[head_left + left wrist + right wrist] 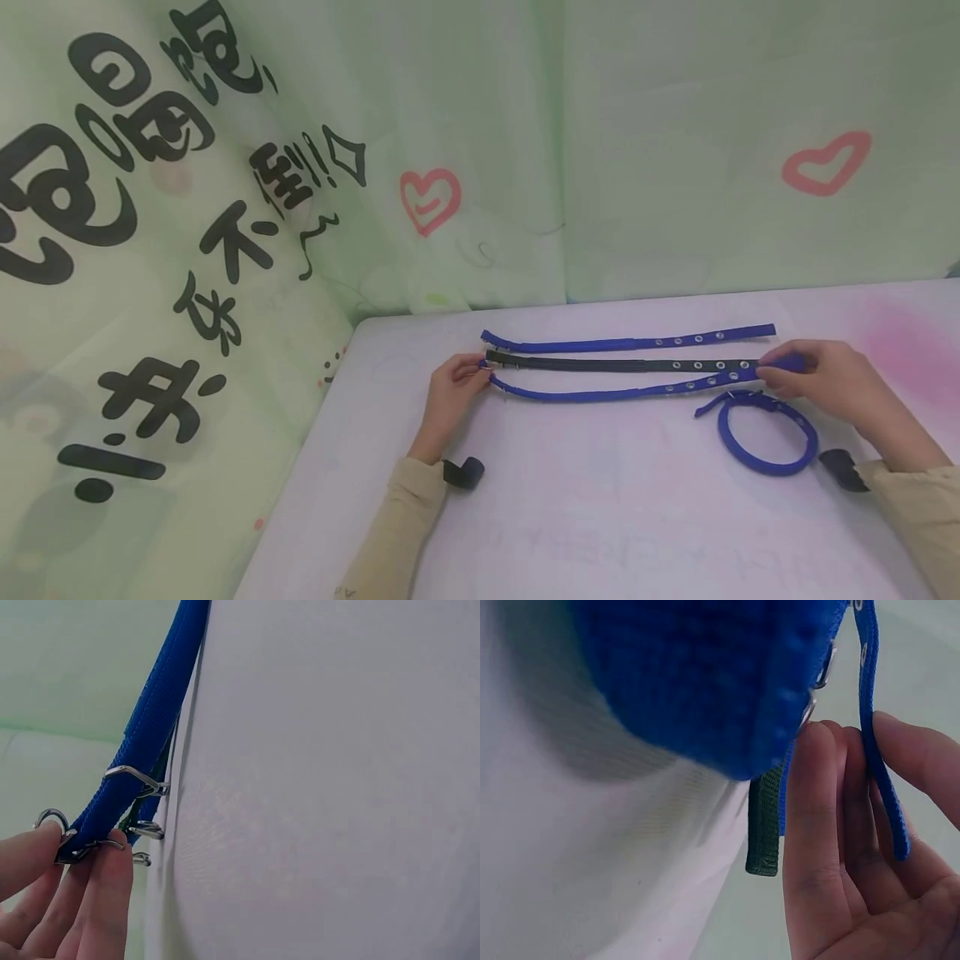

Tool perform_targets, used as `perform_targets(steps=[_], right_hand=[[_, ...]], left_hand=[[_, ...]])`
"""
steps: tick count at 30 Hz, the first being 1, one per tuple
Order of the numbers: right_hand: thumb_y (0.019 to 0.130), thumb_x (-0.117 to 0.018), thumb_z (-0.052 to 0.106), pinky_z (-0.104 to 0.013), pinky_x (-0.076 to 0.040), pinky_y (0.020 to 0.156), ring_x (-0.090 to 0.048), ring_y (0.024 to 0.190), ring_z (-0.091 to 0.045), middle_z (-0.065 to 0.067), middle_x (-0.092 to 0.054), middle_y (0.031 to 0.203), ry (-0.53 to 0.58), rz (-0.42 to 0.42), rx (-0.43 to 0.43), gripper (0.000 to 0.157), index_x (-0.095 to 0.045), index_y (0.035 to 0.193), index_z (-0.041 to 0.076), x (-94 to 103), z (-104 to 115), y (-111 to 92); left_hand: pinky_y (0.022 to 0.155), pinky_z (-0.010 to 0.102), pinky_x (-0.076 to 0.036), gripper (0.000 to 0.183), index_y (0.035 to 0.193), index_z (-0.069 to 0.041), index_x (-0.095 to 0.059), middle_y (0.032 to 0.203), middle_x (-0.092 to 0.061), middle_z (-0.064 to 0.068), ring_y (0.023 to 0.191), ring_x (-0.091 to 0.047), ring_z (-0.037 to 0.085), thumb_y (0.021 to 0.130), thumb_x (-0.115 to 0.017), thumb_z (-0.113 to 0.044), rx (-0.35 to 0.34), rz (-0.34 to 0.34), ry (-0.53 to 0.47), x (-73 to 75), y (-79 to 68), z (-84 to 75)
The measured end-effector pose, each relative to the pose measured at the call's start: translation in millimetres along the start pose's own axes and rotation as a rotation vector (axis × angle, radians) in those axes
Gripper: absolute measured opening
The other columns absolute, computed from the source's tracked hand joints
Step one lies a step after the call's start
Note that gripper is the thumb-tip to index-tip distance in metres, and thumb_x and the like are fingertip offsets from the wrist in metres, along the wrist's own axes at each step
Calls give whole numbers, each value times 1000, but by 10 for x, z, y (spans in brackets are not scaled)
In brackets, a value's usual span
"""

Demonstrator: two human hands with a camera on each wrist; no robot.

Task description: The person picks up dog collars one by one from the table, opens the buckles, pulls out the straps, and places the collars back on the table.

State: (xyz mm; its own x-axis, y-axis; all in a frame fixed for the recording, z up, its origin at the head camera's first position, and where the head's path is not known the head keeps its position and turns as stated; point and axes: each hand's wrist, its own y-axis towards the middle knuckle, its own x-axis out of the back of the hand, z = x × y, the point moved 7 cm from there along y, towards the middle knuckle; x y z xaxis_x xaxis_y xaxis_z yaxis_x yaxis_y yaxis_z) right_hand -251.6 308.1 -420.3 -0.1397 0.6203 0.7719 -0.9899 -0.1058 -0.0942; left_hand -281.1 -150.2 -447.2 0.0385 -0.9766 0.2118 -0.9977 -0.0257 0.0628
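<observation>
In the head view my left hand (447, 404) pinches the buckle end of the nearest straight blue collar (577, 397). My right hand (840, 383) pinches that collar's eyelet end between thumb and fingers. The left wrist view shows the metal buckle (67, 851) at the fingertips and the blue strap (161, 697) rising from it. Behind it lies a dark green collar (592, 365) with metal eyelets, and beyond that another blue collar (577, 346). Below my right hand lies a blue collar fastened into a loop (772, 468), close to the camera in the right wrist view.
A pale table (585, 517) carries the collars. A green-white curtain (660, 167) with hearts hangs along its back edge, and another curtain (150, 317) with black lettering hangs at the left. Black wrist-worn pieces (463, 473) sit by both sleeves.
</observation>
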Motion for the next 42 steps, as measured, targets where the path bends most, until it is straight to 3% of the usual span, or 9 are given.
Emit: perform_targets(steps=[4, 7, 13, 21, 25, 31, 34, 42], right_hand=[[95, -67, 31, -42, -53, 71, -72, 74, -21, -13, -75, 87, 5, 3, -3, 48, -60, 119, -10, -8, -31, -2], [96, -66, 32, -54, -50, 76, -72, 75, -23, -16, -74, 89, 1, -9, -7, 48, -60, 119, -10, 1, -39, -8], [96, -66, 30, -57, -47, 78, -72, 74, -24, -18, -74, 89, -2, -27, 1, 45, -61, 118, -9, 18, -45, -11], [92, -69, 25, -53, -45, 77, -60, 97, -45, -29, -67, 107, -74, -16, 21, 34, -68, 112, -2, 12, -163, 13], [92, -70, 25, -45, -45, 74, -61, 89, -35, -24, -70, 102, -90, -12, 36, 31, -70, 110, 0, -13, -187, 27], [92, -70, 20, -28, -41, 66, -56, 74, -16, -10, -72, 85, -93, -28, 62, 28, -69, 109, -2, -8, -124, -1], [91, -71, 18, -26, -42, 63, -55, 71, -14, -7, -70, 82, -94, -30, 66, 28, -68, 110, -3, 2, -83, -24], [92, -71, 25, -29, -42, 65, -57, 79, -22, -18, -71, 94, -108, -55, 74, 31, -69, 109, -1, 18, -28, -45]], left_hand=[[87, 30, -58, 28, 118, 9, -63, 110, -69, 27, 95, -69, 16, 91, -66, 4, -6, -12, -47, 5, 13, 13], [87, 29, -58, 29, 119, 10, -62, 111, -68, 28, 94, -68, 14, 91, -66, 6, -17, -14, -73, -1, 27, 24], [87, 29, -57, 30, 121, 10, -61, 113, -67, 29, 97, -69, 16, 91, -65, 7, -29, -12, -103, -13, 42, 17], [88, 28, -57, 31, 122, 7, -62, 113, -69, 25, 97, -69, 17, 92, -67, 0, 6, -3, -37, 0, 32, 62], [90, 30, -56, 32, 122, 4, -63, 111, -70, 21, 96, -69, 17, 91, -69, -4, 46, 9, -4, -3, 20, 84], [93, 31, -55, 35, 123, 2, -63, 114, -70, 18, 103, -68, 19, 91, -71, -7, 52, 43, 18, -19, -2, 79], [93, 32, -55, 35, 123, 3, -63, 116, -70, 19, 107, -67, 23, 90, -71, -5, 39, 59, 17, -22, -8, 83], [94, 31, -54, 36, 123, 3, -63, 121, -68, 18, 111, -66, 25, 89, -72, -4, 33, 88, 36, -20, -34, 84]])
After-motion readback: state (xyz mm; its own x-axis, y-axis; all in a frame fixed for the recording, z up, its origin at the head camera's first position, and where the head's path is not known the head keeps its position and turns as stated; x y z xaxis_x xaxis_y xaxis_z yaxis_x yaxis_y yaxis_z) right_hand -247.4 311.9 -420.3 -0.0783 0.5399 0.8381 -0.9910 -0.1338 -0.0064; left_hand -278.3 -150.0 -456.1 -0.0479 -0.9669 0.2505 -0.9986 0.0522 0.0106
